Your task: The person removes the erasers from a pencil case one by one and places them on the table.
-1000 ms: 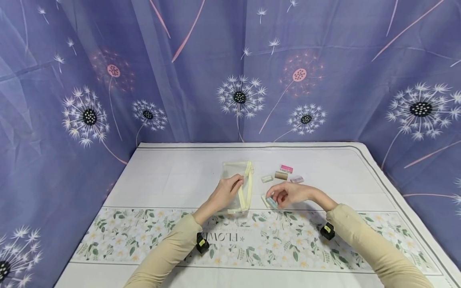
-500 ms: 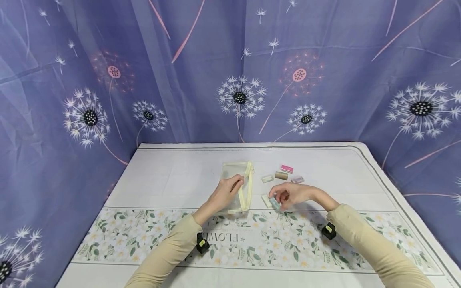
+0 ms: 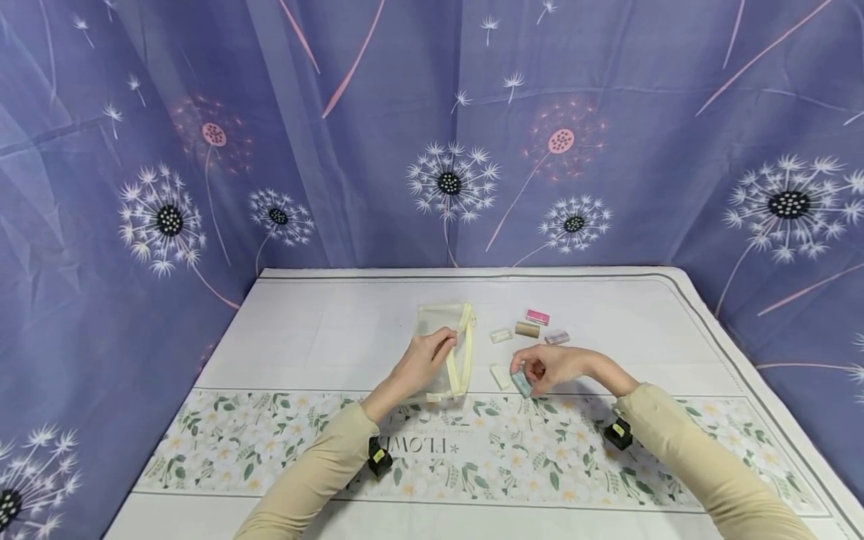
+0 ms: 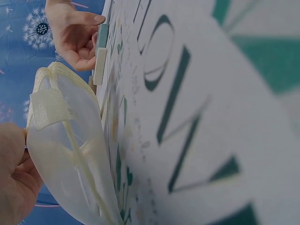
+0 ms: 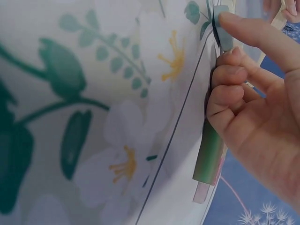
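A see-through mesh zip pouch with pale yellow edging lies at mid-table. My left hand pinches its upper layer near the zip; in the left wrist view the pouch bulges up from the cloth. To the right, my right hand holds a small light-blue eraser-like block between thumb and fingertips, close over the cloth. Just left of it lies a cream block of similar size. The right wrist view has the thumb pressed on the blue block, the other fingers curled in beneath.
Behind the right hand lie a pale green block, a brown block, a pink block and a lilac block. A white cloth with a floral band covers the table. Purple dandelion curtains surround it.
My right hand has shifted a little to the right with the blue block, opening a gap beside the cream one. The left hand and pouch stay where they were.
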Motion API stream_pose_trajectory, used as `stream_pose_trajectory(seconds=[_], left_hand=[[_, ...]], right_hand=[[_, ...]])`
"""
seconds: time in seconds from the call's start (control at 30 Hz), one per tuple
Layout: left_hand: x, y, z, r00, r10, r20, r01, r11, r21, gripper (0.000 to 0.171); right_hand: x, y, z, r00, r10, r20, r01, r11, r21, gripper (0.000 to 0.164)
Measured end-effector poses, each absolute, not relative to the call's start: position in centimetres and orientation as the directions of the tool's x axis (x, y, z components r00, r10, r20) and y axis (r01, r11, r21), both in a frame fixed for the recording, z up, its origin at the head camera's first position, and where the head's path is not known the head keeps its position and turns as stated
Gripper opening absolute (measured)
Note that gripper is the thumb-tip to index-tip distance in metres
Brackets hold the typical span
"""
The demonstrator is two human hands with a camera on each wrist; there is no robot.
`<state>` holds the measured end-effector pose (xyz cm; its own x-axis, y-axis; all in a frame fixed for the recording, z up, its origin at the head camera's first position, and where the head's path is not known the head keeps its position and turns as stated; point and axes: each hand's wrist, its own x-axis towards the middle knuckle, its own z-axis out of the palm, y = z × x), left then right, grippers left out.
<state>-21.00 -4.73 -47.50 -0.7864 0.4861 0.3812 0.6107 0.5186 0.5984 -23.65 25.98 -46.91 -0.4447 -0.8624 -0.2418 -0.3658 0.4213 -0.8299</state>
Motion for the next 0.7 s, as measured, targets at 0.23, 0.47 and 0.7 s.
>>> stream_pose_trajectory(seconds=[0.23,0.47,0.7], left_hand=[[-21.0,-4.8,-47.5,-0.783,0.482,0.392,0.616,0.517,0.595,0.024],[-21.0,-4.9,-47.6,-0.783,0.48,0.395,0.616,0.514,0.598,0.024],[-21.0,-4.8,-47.5,-0.782,0.481,0.396,0.618,0.516,0.593,0.023]], right_hand=[[-23.6,25.8,-46.7,-0.446,-0.856,-0.26,-0.347,0.434,-0.831,0.043],[-23.6,25.5,-46.3,-0.468,-0.849,-0.247,-0.374,0.443,-0.815,0.04],[-24.0,24.9,-46.1,-0.486,-0.85,-0.203,-0.411,0.427,-0.806,0.025]])
